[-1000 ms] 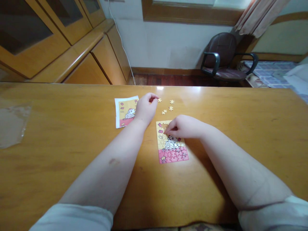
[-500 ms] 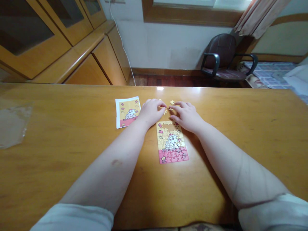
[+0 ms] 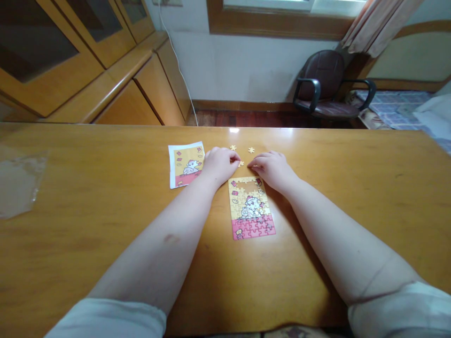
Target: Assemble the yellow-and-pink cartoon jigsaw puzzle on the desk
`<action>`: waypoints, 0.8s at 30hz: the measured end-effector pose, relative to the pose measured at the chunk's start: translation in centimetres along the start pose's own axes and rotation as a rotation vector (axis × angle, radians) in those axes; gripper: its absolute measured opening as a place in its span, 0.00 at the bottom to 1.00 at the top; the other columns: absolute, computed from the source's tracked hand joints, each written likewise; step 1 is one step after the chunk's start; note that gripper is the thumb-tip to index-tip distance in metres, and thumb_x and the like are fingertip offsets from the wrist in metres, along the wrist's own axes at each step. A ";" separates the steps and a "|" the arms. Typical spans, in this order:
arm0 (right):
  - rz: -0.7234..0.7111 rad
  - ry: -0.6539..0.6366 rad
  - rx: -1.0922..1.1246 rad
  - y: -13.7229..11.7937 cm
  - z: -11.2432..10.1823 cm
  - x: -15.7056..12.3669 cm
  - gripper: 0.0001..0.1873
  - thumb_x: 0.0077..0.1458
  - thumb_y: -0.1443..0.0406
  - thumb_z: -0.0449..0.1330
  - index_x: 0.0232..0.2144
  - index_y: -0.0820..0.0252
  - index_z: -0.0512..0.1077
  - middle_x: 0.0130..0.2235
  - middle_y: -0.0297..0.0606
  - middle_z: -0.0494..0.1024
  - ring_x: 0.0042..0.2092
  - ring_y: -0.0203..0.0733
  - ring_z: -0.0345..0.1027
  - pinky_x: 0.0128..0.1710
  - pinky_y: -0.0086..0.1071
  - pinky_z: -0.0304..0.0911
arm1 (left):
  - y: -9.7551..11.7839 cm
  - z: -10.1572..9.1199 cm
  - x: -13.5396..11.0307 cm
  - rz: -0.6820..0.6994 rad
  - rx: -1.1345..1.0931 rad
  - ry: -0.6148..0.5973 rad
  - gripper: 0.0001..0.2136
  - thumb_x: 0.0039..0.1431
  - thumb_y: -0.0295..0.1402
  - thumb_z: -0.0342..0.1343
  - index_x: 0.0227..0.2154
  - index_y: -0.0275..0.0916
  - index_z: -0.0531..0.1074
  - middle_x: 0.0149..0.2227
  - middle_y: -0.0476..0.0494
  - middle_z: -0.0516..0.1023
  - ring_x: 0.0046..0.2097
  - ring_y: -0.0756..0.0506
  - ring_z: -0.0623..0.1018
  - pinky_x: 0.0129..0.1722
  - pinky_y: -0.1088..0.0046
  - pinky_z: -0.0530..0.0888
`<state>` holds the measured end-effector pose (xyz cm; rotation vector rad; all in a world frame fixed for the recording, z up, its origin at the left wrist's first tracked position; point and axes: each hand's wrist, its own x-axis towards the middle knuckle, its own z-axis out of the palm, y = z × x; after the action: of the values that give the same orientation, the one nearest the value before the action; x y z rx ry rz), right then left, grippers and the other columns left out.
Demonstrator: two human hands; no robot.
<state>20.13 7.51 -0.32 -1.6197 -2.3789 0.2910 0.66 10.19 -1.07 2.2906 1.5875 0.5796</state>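
A small jigsaw puzzle (image 3: pixel 251 211) lies flat on the wooden table (image 3: pixel 88 197), mostly assembled, with a gap near its top edge. My left hand (image 3: pixel 219 165) rests just beyond its top left corner with fingers curled and thumb against fingertips; whatever it holds is hidden. Beside those fingertips lies a loose yellow piece (image 3: pixel 240 163). My right hand (image 3: pixel 274 170) sits at the puzzle's top right corner, fingers pinched together where a loose piece lay before. Two more loose pieces (image 3: pixel 233 147) (image 3: pixel 251 150) lie further back. A printed reference picture (image 3: pixel 185 165) is left of my left hand.
A clear plastic wrapper (image 3: pixel 17 183) lies at the table's far left. Beyond the table stand wooden cabinets (image 3: pixel 105 70) on the left and a dark office chair (image 3: pixel 327 84) near the window wall, with a bed's edge (image 3: pixel 433 117) at the right.
My right hand left the puzzle's upper left part, went up to the loose pieces and closed over one. My left hand drew back slightly toward the puzzle's top edge.
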 end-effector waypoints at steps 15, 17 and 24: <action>0.220 -0.136 -0.069 -0.3 -0.8 0.2 0.11 0.59 0.64 0.57 0.40 0.57 0.78 0.45 0.44 0.80 0.47 0.53 0.69 0.46 0.42 0.60 | -0.1 0.0 0.0 -0.035 -0.113 0.116 0.08 0.58 0.30 0.52 0.32 0.42 0.78 0.40 0.43 0.81 0.46 0.39 0.75 0.52 0.58 0.69; 0.229 -0.152 -0.054 -0.2 -0.8 0.2 0.10 0.58 0.64 0.58 0.40 0.58 0.77 0.45 0.45 0.79 0.47 0.51 0.69 0.45 0.41 0.61 | -0.1 0.0 0.0 -0.033 -0.125 0.119 0.08 0.58 0.30 0.52 0.32 0.42 0.77 0.40 0.43 0.81 0.46 0.39 0.75 0.52 0.58 0.69; 0.142 -0.146 -0.008 -0.1 -0.5 0.0 0.09 0.56 0.69 0.56 0.35 0.58 0.77 0.43 0.44 0.79 0.46 0.48 0.70 0.47 0.39 0.61 | -0.1 -0.1 0.0 -0.034 -0.148 0.119 0.08 0.58 0.30 0.52 0.32 0.42 0.77 0.40 0.43 0.81 0.46 0.40 0.76 0.52 0.59 0.69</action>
<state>20.16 7.47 0.18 -1.8334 -2.3740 0.4418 0.49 10.19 -1.07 2.1524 1.5760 0.8098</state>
